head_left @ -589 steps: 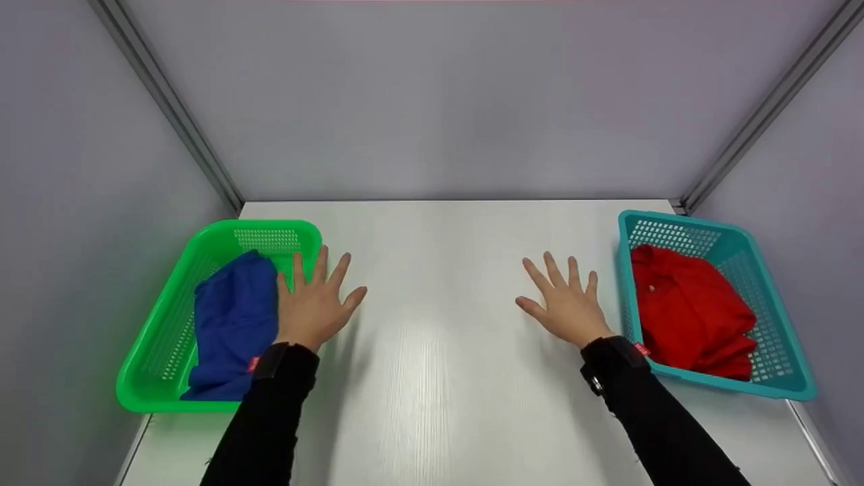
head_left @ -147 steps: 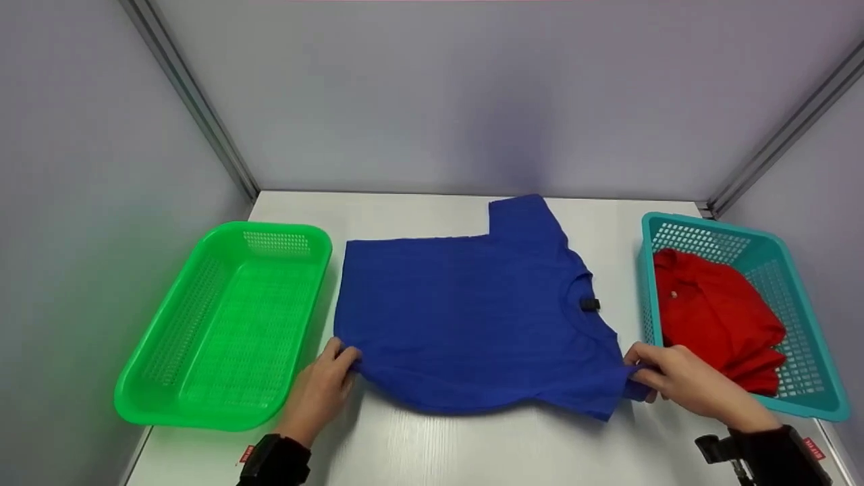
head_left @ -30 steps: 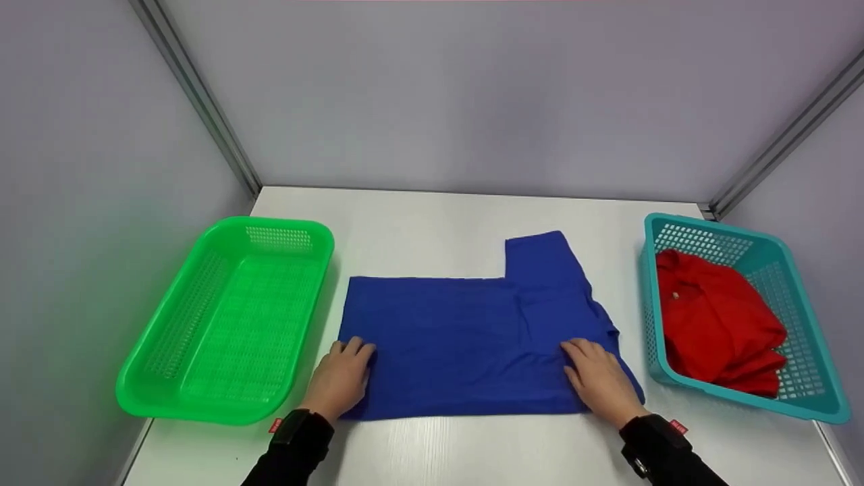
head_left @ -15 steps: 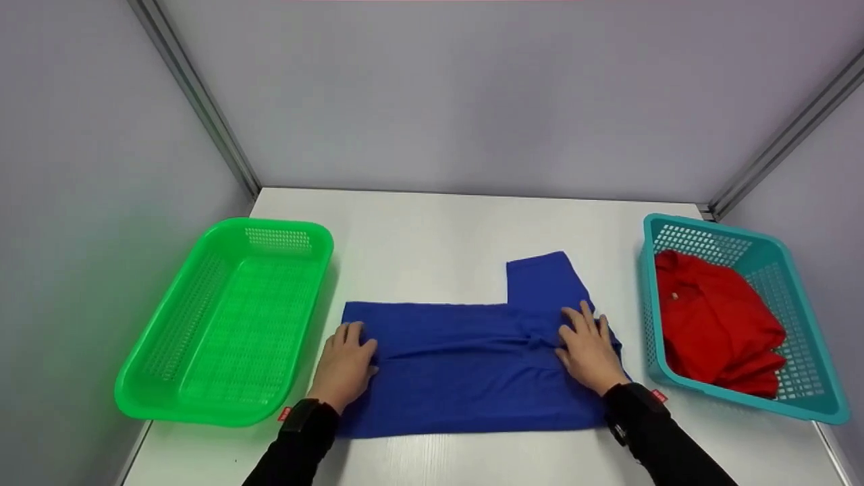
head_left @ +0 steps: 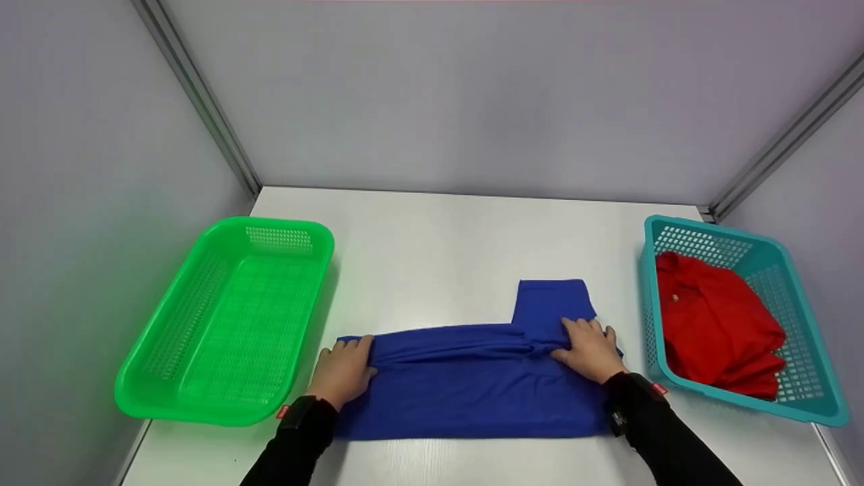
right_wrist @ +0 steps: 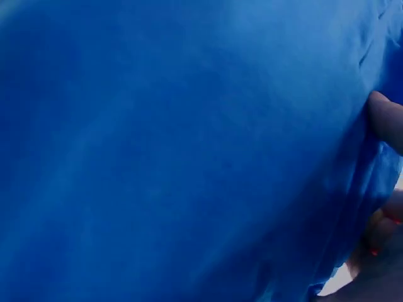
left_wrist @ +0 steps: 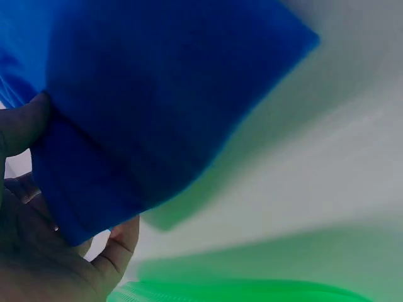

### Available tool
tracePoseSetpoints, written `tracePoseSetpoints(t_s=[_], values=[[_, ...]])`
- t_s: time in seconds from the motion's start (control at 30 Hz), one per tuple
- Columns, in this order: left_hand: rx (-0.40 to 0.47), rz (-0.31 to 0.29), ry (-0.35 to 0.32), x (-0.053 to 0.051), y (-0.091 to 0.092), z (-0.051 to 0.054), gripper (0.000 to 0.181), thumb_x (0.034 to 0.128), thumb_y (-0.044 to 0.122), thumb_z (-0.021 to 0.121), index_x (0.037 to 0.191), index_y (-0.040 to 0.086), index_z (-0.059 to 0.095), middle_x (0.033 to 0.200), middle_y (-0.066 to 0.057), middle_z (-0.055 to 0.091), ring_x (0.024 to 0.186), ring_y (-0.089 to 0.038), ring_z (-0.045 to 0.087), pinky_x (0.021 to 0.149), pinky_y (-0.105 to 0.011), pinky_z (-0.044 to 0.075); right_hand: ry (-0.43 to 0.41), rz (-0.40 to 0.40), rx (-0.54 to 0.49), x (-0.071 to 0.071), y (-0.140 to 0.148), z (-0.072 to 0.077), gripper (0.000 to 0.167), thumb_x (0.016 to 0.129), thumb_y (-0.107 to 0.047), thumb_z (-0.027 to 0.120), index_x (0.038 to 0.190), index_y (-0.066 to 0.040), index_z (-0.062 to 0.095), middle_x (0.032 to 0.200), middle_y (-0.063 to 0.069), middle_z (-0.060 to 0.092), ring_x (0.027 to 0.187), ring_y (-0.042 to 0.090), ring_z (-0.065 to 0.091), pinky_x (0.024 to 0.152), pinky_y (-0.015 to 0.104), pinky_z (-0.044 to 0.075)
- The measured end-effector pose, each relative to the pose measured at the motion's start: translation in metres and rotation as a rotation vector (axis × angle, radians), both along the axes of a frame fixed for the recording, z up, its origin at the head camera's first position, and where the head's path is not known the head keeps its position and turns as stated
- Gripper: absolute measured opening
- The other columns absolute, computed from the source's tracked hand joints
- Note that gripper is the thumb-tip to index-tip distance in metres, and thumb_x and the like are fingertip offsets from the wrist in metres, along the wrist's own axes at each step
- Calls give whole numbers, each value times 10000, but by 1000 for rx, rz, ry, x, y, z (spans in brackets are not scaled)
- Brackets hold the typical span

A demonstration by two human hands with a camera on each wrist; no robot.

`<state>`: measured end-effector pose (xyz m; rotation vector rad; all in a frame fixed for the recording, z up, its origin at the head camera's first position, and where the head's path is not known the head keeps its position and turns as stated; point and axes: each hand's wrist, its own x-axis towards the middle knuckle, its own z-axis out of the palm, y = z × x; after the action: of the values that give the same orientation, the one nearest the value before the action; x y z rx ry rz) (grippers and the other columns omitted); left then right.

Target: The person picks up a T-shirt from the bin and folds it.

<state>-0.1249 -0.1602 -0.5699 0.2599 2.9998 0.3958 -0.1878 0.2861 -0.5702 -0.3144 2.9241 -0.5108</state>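
A blue T-shirt (head_left: 459,398) lies as a long narrow strip on the white table, one short sleeve (head_left: 552,300) sticking out on its far right. Ridged creases run along its far side. My left hand (head_left: 343,371) holds the shirt's left end; in the left wrist view the thumb (left_wrist: 28,123) lies on the cloth with the fingers around the edge. At the right end my right hand (head_left: 588,347) grips the shirt below the sleeve. Its thumb (right_wrist: 385,119) presses on the cloth in the right wrist view, the other fingers partly hidden. The neckline is out of sight.
On the left stands a green basket (head_left: 223,412) with nothing in it. A teal basket (head_left: 786,408) at the right holds a red garment (head_left: 715,324) with a button. Grey walls (head_left: 472,94) close in the table (head_left: 432,256) at the back and sides.
Over the last second the shirt's far edge and sleeve have come nearer to me and the strip has narrowed. Earlier the shirt lay in the green basket, then spread flat with its collar showing.
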Motion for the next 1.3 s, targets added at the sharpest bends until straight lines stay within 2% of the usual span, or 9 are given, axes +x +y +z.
tracePoseSetpoints(t_s=[0.17, 0.3, 0.37, 0.5, 0.67, 0.8, 0.97, 1.13, 1.3], values=[[18, -7, 18, 1, -2, 1, 361, 887, 211, 792, 1162, 78, 600, 1091, -165, 641, 1008, -395, 625, 816, -578, 495, 32, -15, -127, -3, 6, -2, 451, 926, -402, 738, 1099, 7, 661, 1258, 245, 509, 1202, 460, 412, 1054, 664, 270], [116, 17, 8, 1, -2, 2, 302, 906, 281, 770, 1086, 95, 613, 1270, -186, 516, 983, -385, 615, 784, -560, 504, 54, -57, -211, -9, 10, -4, 452, 1068, -379, 529, 986, 31, 702, 1433, 335, 452, 1355, 548, 340, 1111, 658, 276], [180, 37, -10, 0, -1, 3, 243, 967, 310, 700, 1054, 97, 620, 1312, -178, 490, 961, -375, 630, 768, -545, 519, 81, -77, -198, -13, 11, -4, 391, 1090, -276, 495, 944, 42, 669, 1363, 345, 509, 1303, 556, 407, 1068, 657, 334], [191, 36, 31, -4, 3, 5, 100, 1031, 175, 601, 1024, 75, 598, 1114, -151, 566, 829, -363, 638, 654, -516, 531, 126, -145, -128, -21, 13, -1, 173, 1034, -80, 560, 1115, 72, 576, 1199, 329, 579, 1112, 532, 516, 909, 636, 426], [31, 41, 97, -4, 4, 6, 149, 927, 46, 696, 1003, 75, 570, 952, -143, 577, 837, -380, 572, 664, -528, 500, -8, -230, -9, -26, 15, 7, 518, 1012, -128, 582, 1464, 59, 409, 1353, 380, 456, 1231, 569, 400, 938, 712, 360], [-63, 29, 166, -3, 3, 5, 140, 852, 18, 719, 879, 48, 585, 913, -166, 573, 887, -400, 535, 745, -554, 472, -55, -231, -20, -29, 18, 10, 325, 966, -174, 620, 1196, 49, 567, 1267, 354, 420, 1180, 548, 363, 911, 698, 341], [-119, -15, 222, -7, 2, 7, 126, 817, 8, 709, 843, 51, 594, 950, -157, 585, 991, -406, 534, 881, -566, 439, -8, -195, -73, -32, 22, 8, 142, 896, -115, 640, 938, -53, 519, 1029, 214, 545, 985, 442, 480, 847, 620, 323], [-83, -21, 171, -13, 4, 18, 122, 863, 37, 692, 927, 42, 588, 917, -163, 652, 913, -390, 625, 810, -562, 498, 32, -176, -192, -36, 21, 15, 211, 1005, -155, 603, 1127, -10, 511, 1061, 257, 637, 1016, 460, 573, 884, 606, 308], [10, 24, 51, -19, 5, 31, 111, 884, 75, 698, 907, 4, 615, 890, -177, 638, 862, -406, 618, 714, -563, 519, 62, -86, -232, -42, 23, 28, 333, 1024, -54, 560, 1316, 98, 506, 1097, 307, 644, 988, 463, 623, 880, 597, 449]])
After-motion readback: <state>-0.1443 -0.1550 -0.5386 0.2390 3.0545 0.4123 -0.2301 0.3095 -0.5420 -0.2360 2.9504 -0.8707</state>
